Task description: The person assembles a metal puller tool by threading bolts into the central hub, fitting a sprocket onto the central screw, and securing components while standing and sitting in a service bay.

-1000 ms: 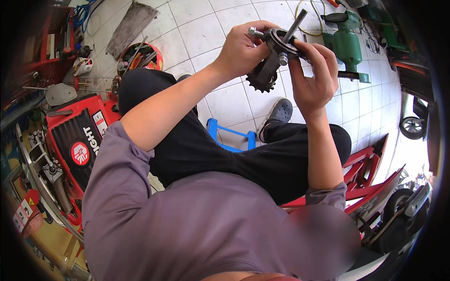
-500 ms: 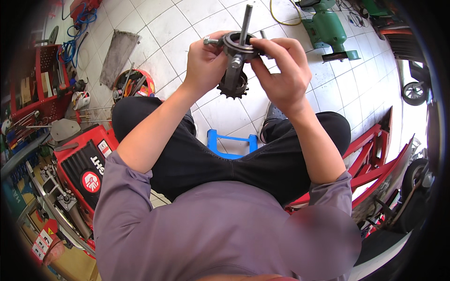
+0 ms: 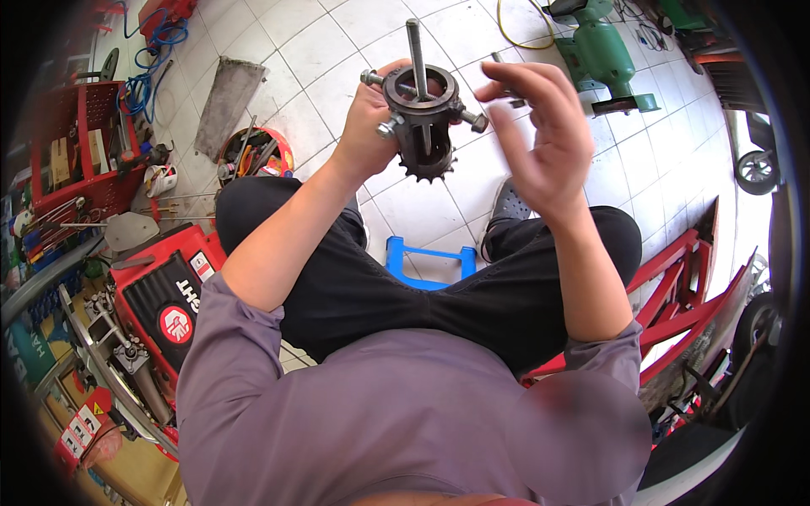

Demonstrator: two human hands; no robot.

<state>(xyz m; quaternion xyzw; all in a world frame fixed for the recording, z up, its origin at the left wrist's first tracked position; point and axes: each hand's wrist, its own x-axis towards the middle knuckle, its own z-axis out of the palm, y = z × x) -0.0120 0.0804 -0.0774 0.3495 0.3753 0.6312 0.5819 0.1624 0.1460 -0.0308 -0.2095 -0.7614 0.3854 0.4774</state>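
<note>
My left hand [image 3: 369, 126] is wrapped round the side of a dark metal ring tool [image 3: 413, 126], held up in front of me over the floor. Bolts stick out round its collar, and a long threaded rod [image 3: 414, 51] stands up through its opening. At the lower end is a toothed edge like a sprocket [image 3: 432, 174]. To the right of the tool, apart from it, my right hand [image 3: 548, 139] has its thumb and forefinger spread. A short dark metal rod [image 3: 516, 103], perhaps a bolt, shows behind its fingers and seems held there, its middle hidden.
A blue stool [image 3: 430, 251] shows between my legs. A red tub of tools [image 3: 285, 152] and a grey slab [image 3: 228, 105] lie left on the tiles. Red shelving and a red case [image 3: 169, 295] are further left. A green bench grinder [image 3: 606, 59] sits far right, red metal frames nearer.
My right hand has come away from the ring tool to the right, with the short rod behind its fingers. The tool, still in my left hand, now shows more of its collar and bolts.
</note>
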